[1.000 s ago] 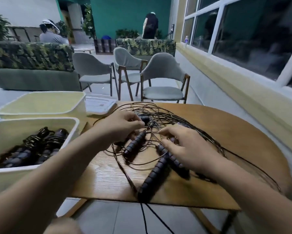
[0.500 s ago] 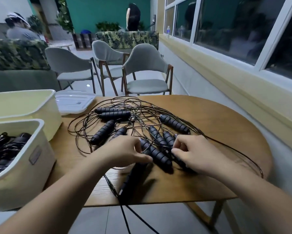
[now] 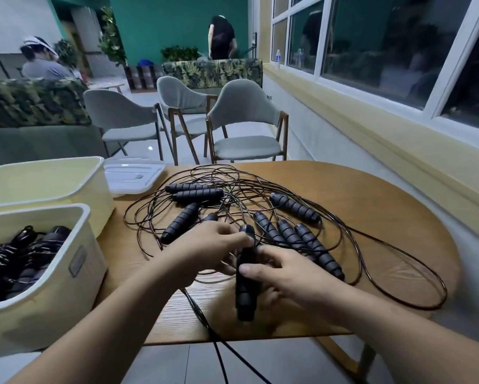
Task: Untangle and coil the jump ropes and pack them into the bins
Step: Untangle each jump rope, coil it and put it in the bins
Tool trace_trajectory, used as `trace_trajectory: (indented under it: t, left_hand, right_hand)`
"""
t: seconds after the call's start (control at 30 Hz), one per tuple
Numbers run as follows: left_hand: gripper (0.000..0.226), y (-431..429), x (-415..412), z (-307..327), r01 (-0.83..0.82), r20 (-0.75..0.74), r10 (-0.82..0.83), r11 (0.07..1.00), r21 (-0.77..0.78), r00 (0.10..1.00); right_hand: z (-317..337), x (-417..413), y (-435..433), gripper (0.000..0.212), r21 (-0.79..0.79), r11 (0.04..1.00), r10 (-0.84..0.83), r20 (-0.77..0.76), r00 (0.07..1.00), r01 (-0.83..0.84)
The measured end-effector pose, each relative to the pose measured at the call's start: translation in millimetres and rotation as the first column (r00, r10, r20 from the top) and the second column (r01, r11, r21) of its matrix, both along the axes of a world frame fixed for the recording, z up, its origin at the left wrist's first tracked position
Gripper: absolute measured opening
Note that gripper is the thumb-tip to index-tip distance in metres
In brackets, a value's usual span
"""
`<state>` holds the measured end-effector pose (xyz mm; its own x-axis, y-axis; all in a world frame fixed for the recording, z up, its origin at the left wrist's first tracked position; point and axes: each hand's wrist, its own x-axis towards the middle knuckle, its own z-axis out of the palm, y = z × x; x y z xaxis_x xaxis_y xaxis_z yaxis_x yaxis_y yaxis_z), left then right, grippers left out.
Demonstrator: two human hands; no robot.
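While both grips hold the black ribbed handle (image 3: 245,289) upright over the front edge of the counter (image 3: 385,231), the left grip (image 3: 205,253) pinching its top and the right grip (image 3: 291,278) wrapped round its middle, we judge one rope is being freed. We follow its cord through the tangled jump ropes (image 3: 198,194) loop by loop, lifting rather than yanking, then coil it for the near bin (image 3: 53,300), already part-filled.

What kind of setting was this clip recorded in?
Probably a lounge or café-style common room: grey chairs by a wooden table, leaf-patterned sofas, and a long window wall.
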<state>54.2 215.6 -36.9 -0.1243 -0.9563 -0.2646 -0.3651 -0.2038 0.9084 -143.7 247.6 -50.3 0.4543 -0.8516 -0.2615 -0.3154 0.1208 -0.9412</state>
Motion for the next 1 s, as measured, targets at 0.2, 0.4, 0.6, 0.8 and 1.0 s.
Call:
trace_trajectory:
  t: [0.2,0.4,0.6,0.8,1.0]
  left_hand:
    - [0.033,1.1,11.3,8.0,-0.003,-0.074,-0.001,0.998,-0.056,0.997]
    - [0.013,-17.9,28.0,17.8,-0.169,0.11,0.262,0.836,-0.523,0.959]
    - [0.044,-53.3,47.8,-3.2,0.083,0.431,0.171,0.856,-0.51,0.886]
    - [0.013,-68.6,29.9,-15.3,0.159,0.496,0.152,0.833,-0.53,0.855]
    - [0.051,-85.6,21.8,-17.0,-0.033,0.347,0.28,0.817,-0.576,0.895]
  right_hand:
    - [7.5,-1.9,-3.7,0.034,-0.094,0.993,-0.064,0.071,0.995,0.07]
    - [20.3,-26.4,-22.6,0.037,-0.065,0.992,-0.079,0.35,0.934,0.108]
    - [36.5,-42.5,-36.5,0.039,-0.139,0.973,-0.08,0.542,0.837,0.183]
    - [48.6,-48.8,-39.2,0.037,-0.216,0.96,-0.01,0.615,0.789,0.18]
    - [49.3,-45.7,-39.5,0.041,-0.238,0.961,0.028,0.592,0.806,0.141]
